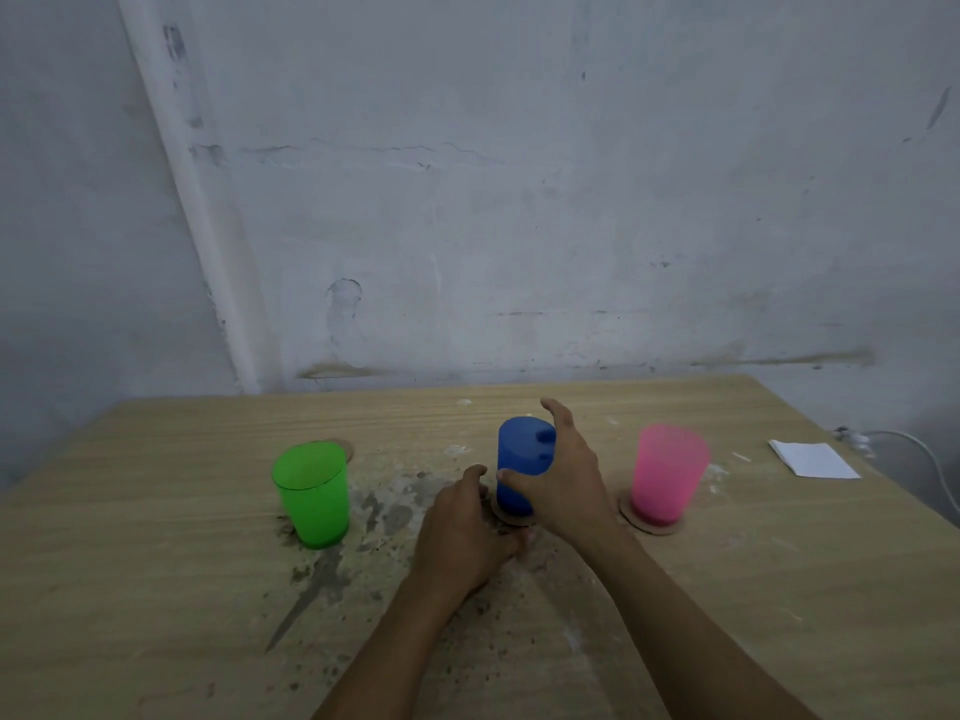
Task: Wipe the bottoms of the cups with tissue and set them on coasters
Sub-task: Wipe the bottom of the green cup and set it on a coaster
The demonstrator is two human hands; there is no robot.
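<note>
A: Where's the blue cup (521, 467)?
B: Upright on a round brown coaster (514, 516), between the green cup (312, 493) and the pink cup (667, 475); solid, opaque blue.
A: The hands?
B: The right hand (563, 478) wraps around it. The left hand (465, 532), fingers curled, touches the coaster's edge just left of it

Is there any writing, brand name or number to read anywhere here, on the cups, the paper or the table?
None: no text can be read in this view.
green cup: plain, no print.
blue cup: plain, partly covered by the right hand.
pink cup: plain, blurred.
white folded paper: blank on the side that shows.
coasters: bare brown, no marks seen.
</note>
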